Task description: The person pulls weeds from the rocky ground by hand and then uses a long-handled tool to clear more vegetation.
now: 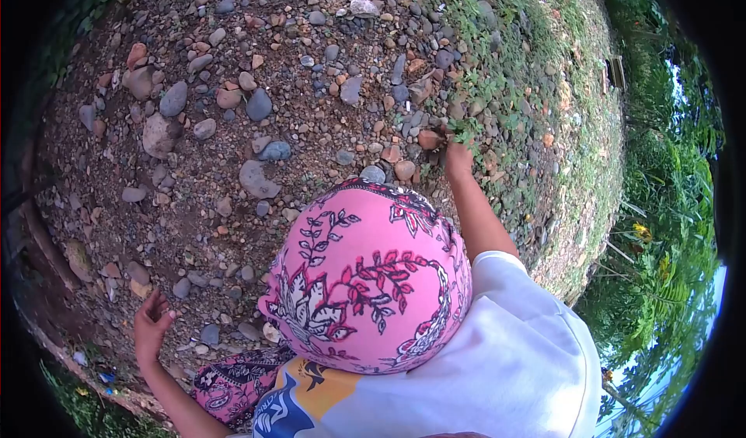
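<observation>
My left hand (154, 325) hovers at the lower left above the stony ground, with its fingers bent loosely and apart and nothing between them. My right hand (458, 157) reaches to the ground right of the centre, next to a reddish stone (429, 139) and small green weeds (466, 130). Its fingertips are in shadow, so I cannot see if they grip anything. A pink leaf-patterned cloth (365, 282), apparently over my knee, fills the lower middle between my arms.
Rounded stones, such as a dark one (259, 104) and a large pale one (161, 135), lie across brown gravel (295, 73). Low weeds (513, 57) cover the upper right. Dense foliage (660, 205) stands at the right; a branch-like strip (48, 244) lies at the left.
</observation>
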Available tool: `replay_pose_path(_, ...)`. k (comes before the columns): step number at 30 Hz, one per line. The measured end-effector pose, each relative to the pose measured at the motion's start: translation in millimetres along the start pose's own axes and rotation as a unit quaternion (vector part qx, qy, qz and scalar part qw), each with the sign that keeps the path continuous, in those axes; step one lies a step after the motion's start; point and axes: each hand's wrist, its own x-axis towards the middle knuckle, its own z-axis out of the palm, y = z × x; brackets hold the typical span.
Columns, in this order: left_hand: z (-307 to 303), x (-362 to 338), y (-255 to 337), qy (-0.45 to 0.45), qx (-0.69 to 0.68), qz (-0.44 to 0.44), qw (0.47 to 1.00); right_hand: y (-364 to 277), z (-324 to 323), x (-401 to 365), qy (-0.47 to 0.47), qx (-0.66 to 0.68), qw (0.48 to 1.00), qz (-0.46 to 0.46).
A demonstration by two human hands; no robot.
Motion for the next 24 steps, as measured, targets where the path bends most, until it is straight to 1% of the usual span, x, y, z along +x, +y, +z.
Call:
replay_pose_path(1, -0.1, -0.6, -0.7, 0.002, 0.000, 0.001, 1.000, -0.1, -2.8, 0.6, -0.011, -0.020, 1.000, 0.015)
replay_pose_path(4, -1.1, -1.4, -3.5, 0.004, 0.003, 0.004, 1.000, 19.5, -4.6, 10.1, 0.000, 0.068, 0.996, 0.058)
replay_pose_path(7, -1.2, -2.1, -2.1, 0.004, 0.013, 0.003, 1.000, 18.2, -8.2, 17.6, 0.028, 0.145, 0.986, 0.079)
replay_pose_path(8, -0.8, -2.1, -1.3, 0.004, 0.016, 0.003, 1.000, 15.1, -9.3, 20.2, 0.045, 0.236, 0.967, 0.087)
replay_pose_path(14, -0.6, -0.8, -0.2, 0.004, -0.014, -0.002, 1.000, 14.2, -40.9, 68.7, 0.121, 0.342, 0.932, 0.029)
replay_pose_path(15, -0.5, -0.2, -0.4, 0.004, -0.014, -0.001, 1.000, 9.5, -42.2, 71.4, 0.118, 0.229, 0.966, 0.027)
replay_pose_path(16, -0.7, 0.2, -0.6, 0.004, -0.014, -0.001, 1.000, 4.3, -45.1, 75.0, 0.114, 0.112, 0.987, 0.025)
replay_pose_path(17, -0.6, 0.6, -0.5, 0.005, -0.014, 0.000, 1.000, -2.4, -45.3, 77.4, 0.108, -0.005, 0.994, 0.023)
replay_pose_path(18, -0.5, 0.5, 0.2, 0.001, -0.007, 0.001, 1.000, -0.5, -43.3, 81.6, 0.033, 0.080, 0.995, -0.059)
replay_pose_path(19, -0.8, 0.1, 1.0, -0.003, 0.001, 0.001, 1.000, -3.6, -43.2, 85.9, 0.025, -0.006, 0.998, -0.048)
replay_pose_path(21, -2.1, -1.7, 0.7, -0.005, 0.012, 0.002, 1.000, -15.1, -42.8, 96.3, 0.007, -0.177, 0.984, -0.028)
replay_pose_path(22, -2.7, -2.0, -0.8, -0.005, 0.015, 0.002, 1.000, 4.1, -40.5, 113.3, 0.030, -0.213, 0.976, -0.045)
replay_pose_path(24, -2.4, -3.1, -1.2, -0.006, 0.015, 0.003, 1.000, -13.8, -42.4, 114.9, 0.009, -0.251, 0.968, -0.006)
